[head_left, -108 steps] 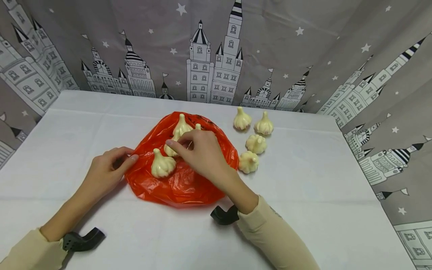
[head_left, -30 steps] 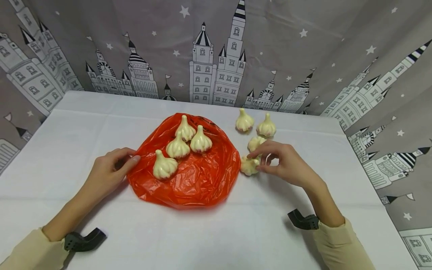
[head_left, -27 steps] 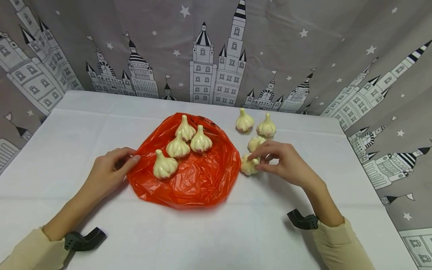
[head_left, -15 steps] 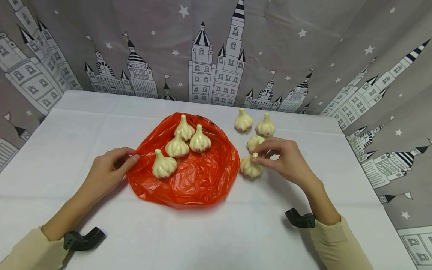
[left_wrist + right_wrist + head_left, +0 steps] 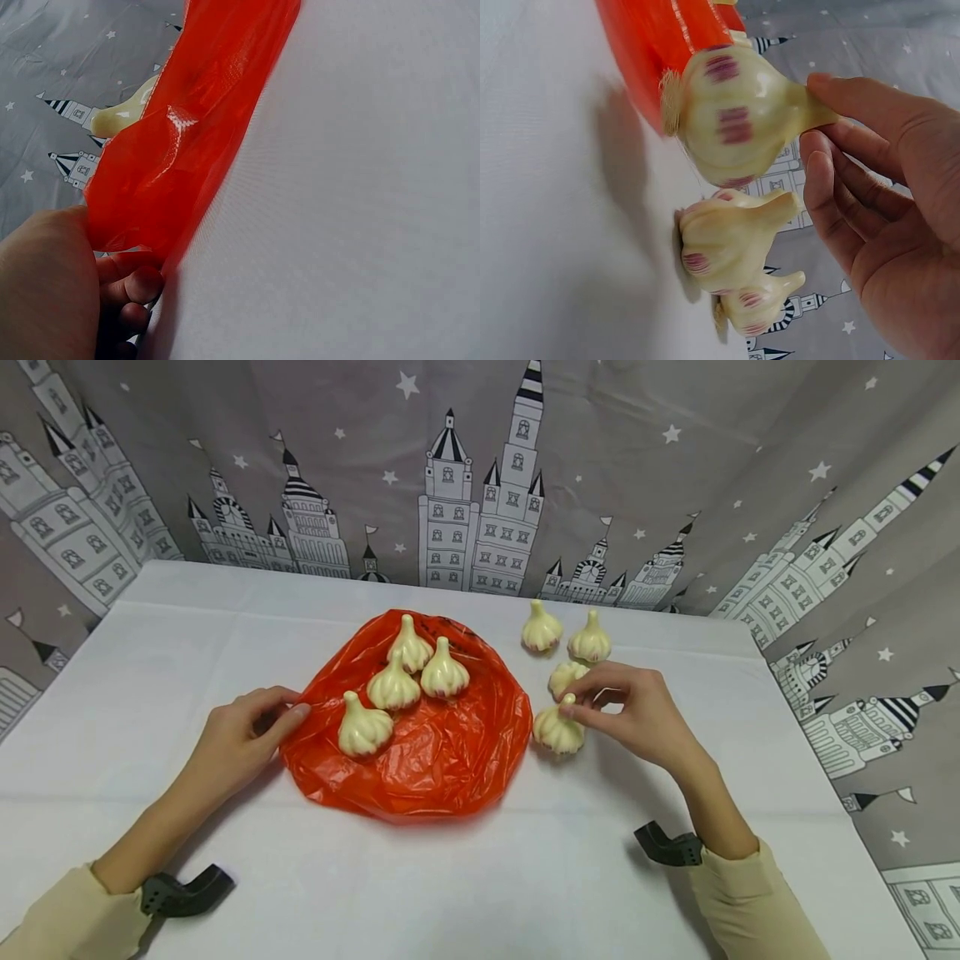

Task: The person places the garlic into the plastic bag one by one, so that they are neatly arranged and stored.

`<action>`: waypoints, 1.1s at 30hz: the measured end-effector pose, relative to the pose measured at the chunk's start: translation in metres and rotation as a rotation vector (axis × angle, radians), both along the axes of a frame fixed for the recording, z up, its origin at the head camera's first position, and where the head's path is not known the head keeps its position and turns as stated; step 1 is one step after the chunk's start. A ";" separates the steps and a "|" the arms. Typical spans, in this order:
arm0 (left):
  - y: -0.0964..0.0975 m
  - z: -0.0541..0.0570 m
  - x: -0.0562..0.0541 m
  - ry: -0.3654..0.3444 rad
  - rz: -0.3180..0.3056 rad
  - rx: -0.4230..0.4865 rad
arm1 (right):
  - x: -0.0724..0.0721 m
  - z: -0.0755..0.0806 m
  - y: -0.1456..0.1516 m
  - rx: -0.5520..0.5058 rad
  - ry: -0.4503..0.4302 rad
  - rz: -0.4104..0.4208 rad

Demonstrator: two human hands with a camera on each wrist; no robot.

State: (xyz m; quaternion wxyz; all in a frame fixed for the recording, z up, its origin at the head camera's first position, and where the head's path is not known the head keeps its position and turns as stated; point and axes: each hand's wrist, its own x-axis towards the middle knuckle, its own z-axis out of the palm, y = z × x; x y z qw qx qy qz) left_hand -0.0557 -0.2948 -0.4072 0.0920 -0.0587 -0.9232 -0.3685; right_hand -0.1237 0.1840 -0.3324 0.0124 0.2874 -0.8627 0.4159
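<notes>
My left hand [image 5: 243,735] pinches the left rim of a red plastic bag [image 5: 420,777] that lies spread open on the table. Several pale garlic bulbs sit in the bag, one garlic bulb [image 5: 364,727] nearest my left hand. At the bag's right edge, my right hand [image 5: 630,710] holds another garlic bulb [image 5: 558,732] by its stem between thumb and fingers. The right wrist view shows this held bulb [image 5: 735,112], purple-streaked with a tuft of roots, raised off the cloth with its shadow apart. Behind it stands a garlic bulb [image 5: 566,677] partly hidden by my fingers.
Two more garlic bulbs, a left one [image 5: 541,628] and a right one [image 5: 590,639], stand at the back right of the bag. White cloth [image 5: 675,893] covers the table. A grey curtain [image 5: 615,435] printed with castles hangs along the back and sides.
My right hand has gone from over the bag to the bulbs on the right, taken one by its stem, and tipped it upright and lifted it slightly. The left hand keeps its place.
</notes>
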 end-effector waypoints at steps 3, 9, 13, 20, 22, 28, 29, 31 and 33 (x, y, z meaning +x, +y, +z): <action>0.001 0.001 -0.001 0.000 -0.002 -0.002 | 0.000 0.002 0.001 -0.017 -0.008 -0.003; 0.002 0.002 0.001 0.006 -0.003 0.006 | 0.003 0.011 -0.003 -0.037 0.012 -0.008; 0.002 0.002 0.001 0.008 -0.003 0.010 | 0.002 0.016 -0.007 -0.052 0.030 -0.015; 0.001 0.001 0.000 0.003 -0.005 0.011 | 0.000 0.022 -0.022 -0.082 0.041 -0.038; 0.000 0.000 0.000 0.005 -0.005 0.006 | -0.001 0.024 -0.029 -0.088 0.043 -0.043; 0.000 -0.002 -0.001 0.007 -0.006 0.001 | -0.004 0.032 -0.062 -0.127 0.028 -0.050; 0.000 -0.001 -0.001 0.007 -0.005 0.002 | -0.005 0.033 -0.070 -0.130 0.024 -0.046; 0.000 -0.001 -0.001 0.003 -0.005 0.003 | -0.005 0.033 -0.084 -0.134 0.017 -0.037; 0.001 0.000 0.000 0.002 -0.003 0.002 | -0.005 0.033 -0.097 -0.133 0.018 -0.027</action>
